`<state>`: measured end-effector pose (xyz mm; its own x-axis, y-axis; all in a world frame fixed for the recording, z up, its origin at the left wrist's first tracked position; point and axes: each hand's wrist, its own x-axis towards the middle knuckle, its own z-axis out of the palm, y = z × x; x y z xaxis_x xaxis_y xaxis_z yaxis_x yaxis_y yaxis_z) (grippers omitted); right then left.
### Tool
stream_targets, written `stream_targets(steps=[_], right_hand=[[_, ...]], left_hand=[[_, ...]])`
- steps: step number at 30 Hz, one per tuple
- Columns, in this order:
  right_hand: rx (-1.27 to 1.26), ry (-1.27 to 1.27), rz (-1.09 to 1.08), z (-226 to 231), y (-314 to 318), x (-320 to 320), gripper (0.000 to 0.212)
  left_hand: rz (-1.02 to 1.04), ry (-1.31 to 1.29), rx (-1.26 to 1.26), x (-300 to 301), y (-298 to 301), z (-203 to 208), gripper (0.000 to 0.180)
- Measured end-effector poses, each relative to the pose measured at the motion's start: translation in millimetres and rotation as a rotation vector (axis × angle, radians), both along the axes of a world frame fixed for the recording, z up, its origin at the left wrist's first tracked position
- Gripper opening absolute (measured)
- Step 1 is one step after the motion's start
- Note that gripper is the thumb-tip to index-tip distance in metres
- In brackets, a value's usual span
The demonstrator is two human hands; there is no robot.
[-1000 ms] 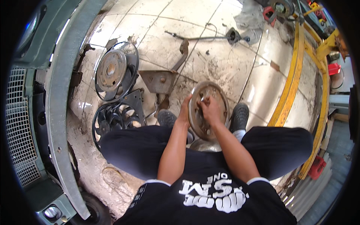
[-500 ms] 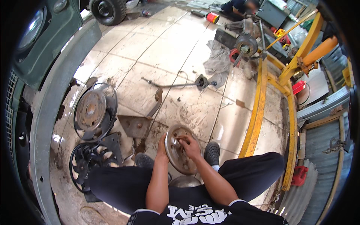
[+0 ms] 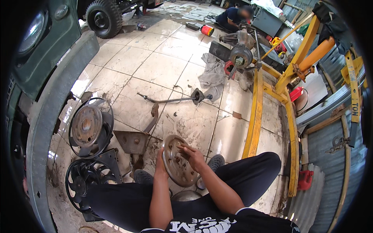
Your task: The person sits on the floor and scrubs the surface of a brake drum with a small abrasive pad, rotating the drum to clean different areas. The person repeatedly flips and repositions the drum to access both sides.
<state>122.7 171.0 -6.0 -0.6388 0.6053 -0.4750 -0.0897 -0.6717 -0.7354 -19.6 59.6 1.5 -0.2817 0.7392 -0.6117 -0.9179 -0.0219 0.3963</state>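
A round, brownish metal plate [image 3: 182, 171] with a raised rim and several holes is held tilted between my knees. My left hand [image 3: 161, 165] grips its left rim, the fingers partly hidden behind it. Over the plate's upper right face is my right hand [image 3: 192, 156], its fingers stretched out toward the middle with nothing visible in them. Below the plate, a second rounded metal piece [image 3: 186, 195] rests between my legs. To the left lie a rusty metal disc [image 3: 87, 126] on a black ring, a black fan [image 3: 83, 179] and a flat bracket [image 3: 132, 142] with a pedal-like arm.
A long rod with a round joint [image 3: 171, 100] lies on the tiles ahead. A yellow hoist frame [image 3: 254, 116] stands right; a green vehicle's bumper [image 3: 54, 97] curves along the left. Far off, a person [image 3: 233, 19] crouches beside an axle [image 3: 241, 54] and a grey cloth [image 3: 212, 72].
My right hand's fingers have straightened from a pinch near the plate's middle. The plate has tilted slightly, and the whole view has shifted, showing more of the far floor.
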Motion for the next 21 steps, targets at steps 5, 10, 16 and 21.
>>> stream_targets(steps=[5,10,16,21], right_hand=[[-0.02,-0.084,0.001,11,-20,-12,0.057],[-0.108,-0.178,-0.1,-5,-20,-8,0.036],[0.253,-0.231,-0.242,-47,-15,-30,0.031],[0.039,-0.099,-0.349,-2,-7,-25,0.038]], left_hand=[[-0.024,0.033,0.016,-6,-13,8,0.059],[0.004,0.045,-0.104,-12,-12,-3,0.06],[-0.045,0.024,-0.053,-5,9,23,0.061],[-0.017,0.096,-0.157,6,22,29,0.058]])
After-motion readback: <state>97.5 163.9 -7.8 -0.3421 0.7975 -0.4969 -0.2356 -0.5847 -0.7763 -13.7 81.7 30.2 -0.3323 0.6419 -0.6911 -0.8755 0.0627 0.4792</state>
